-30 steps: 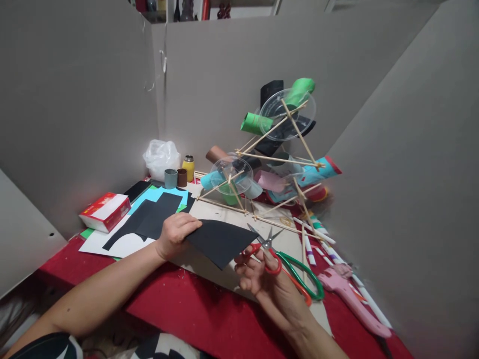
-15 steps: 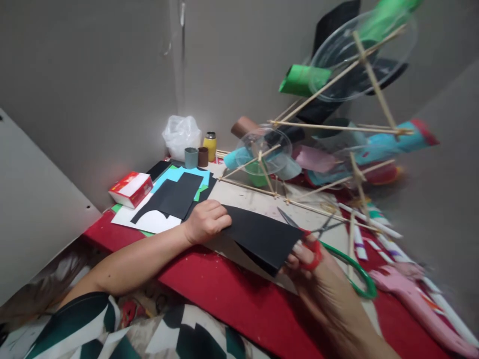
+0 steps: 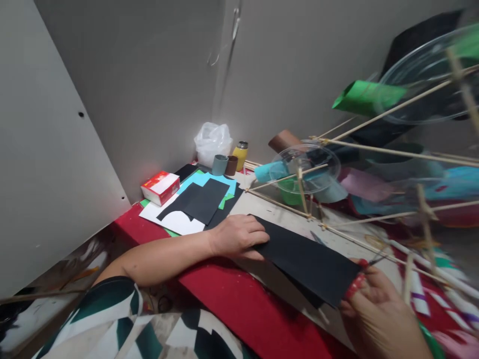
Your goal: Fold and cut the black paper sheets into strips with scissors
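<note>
A folded sheet of black paper (image 3: 307, 259) stretches between my two hands above the table. At its left end, my left hand (image 3: 239, 235) is closed on it, with the fingers over the upper face. My right hand (image 3: 377, 304) is at the sheet's right end, its fingers in the red handles of the scissors (image 3: 357, 283). Part of the scissor metal shows past that hand, and the paper covers some of it. How the right fingertips bear on the paper is partly hidden. The lower layer of the sheet hangs slightly apart along the front edge.
Left of my left hand lie cut black paper (image 3: 209, 202), blue paper (image 3: 198, 179) and a red-and-white box (image 3: 160, 187). A plastic bag (image 3: 213, 142) and a yellow bottle (image 3: 240, 154) stand behind. A stick frame (image 3: 284, 204) with plastic discs (image 3: 305, 167) and paper tubes rises at right.
The view has swung left, so everything sits further right in the picture. Both hands still hold the same things, and the black sheet now shows more of its length.
</note>
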Demonstrator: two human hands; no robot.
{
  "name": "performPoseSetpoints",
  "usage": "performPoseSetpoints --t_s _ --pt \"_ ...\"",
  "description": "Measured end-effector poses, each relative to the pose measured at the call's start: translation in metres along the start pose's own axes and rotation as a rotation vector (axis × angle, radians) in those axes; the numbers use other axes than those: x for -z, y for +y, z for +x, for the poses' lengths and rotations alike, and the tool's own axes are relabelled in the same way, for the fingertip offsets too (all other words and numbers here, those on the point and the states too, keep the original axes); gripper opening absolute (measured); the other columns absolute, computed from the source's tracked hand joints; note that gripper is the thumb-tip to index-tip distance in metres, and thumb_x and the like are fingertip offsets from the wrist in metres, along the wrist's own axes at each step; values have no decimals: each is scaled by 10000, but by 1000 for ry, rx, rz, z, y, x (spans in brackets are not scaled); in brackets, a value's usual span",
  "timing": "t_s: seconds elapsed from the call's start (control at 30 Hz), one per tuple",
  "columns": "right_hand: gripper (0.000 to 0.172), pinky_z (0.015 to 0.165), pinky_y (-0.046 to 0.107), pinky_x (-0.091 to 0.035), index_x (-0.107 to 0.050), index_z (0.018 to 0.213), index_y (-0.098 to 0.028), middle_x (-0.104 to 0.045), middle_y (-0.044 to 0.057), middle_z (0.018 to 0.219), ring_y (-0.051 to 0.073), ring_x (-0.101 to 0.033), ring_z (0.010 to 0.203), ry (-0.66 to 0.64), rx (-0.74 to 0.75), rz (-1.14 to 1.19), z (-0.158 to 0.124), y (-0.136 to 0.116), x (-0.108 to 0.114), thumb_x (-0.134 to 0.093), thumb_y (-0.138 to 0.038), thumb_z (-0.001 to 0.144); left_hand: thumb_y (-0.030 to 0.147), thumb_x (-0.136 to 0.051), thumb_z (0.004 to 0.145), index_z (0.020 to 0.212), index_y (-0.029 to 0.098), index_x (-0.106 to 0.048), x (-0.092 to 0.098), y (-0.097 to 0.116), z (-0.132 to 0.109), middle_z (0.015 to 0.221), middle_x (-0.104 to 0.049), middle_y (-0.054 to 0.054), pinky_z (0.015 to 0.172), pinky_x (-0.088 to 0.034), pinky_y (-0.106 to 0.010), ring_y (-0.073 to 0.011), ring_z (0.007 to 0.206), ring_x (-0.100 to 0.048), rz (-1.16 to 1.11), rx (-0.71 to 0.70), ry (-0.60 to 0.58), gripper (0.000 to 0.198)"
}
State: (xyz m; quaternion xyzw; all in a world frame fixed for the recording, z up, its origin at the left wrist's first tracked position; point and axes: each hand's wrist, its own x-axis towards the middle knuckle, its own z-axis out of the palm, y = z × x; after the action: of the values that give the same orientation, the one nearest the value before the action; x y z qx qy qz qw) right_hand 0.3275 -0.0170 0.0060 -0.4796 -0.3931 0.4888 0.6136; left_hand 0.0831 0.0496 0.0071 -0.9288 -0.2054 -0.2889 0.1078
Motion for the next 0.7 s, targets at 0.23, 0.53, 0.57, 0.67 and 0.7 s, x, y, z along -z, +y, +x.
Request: performPoseSetpoints --t_s 0.23,0.53,0.57,0.67,0.7 --pt "531 490 192 -433 -529 984 -278 -572 -92 605 91 -506 482 -22 88 6 -8 -14 -3 -822 -142 562 461 -550 868 995 150 -618 11 2 2 909 -680 -107 735 -482 -336 -216 823 -617 -70 37 131 343" --pt "372 721 275 -512 -547 1012 -268 -587 21 957 168 -604 829 77 550 -353 -20 -5 2 -725 -192 694 236 -593 794 1142 181 -585 16 1 8 1013 -638 -83 700 -508 -310 -155 727 -606 -393 786 424 352" --pt "373 760 303 -515 -552 1026 -270 -597 32 976 186 -608 868 68 621 -388 -20 -1 5 -713 -182 702 268 -613 782 1175 181 -566 17 0 10 1027 -636 -84 671 -511 -301 -141 692 -603 -552 917 449 406" --pt "375 798 381 -521 -548 1073 -272 -633 54 959 229 -625 892 0 785 -547 -19 7 11 -661 -143 739 345 -649 758 1145 184 -583 18 -5 14 978 -671 -76 633 -523 -289 -145 678 -630 -1130 1179 453 425" --pt "390 799 401 -524 -536 1097 -275 -642 59 963 239 -631 893 -29 833 -605 -19 8 13 -642 -126 753 359 -648 758 1077 178 -619 18 -7 14 931 -688 -71 647 -530 -299 -159 696 -644 -1316 1225 431 367"
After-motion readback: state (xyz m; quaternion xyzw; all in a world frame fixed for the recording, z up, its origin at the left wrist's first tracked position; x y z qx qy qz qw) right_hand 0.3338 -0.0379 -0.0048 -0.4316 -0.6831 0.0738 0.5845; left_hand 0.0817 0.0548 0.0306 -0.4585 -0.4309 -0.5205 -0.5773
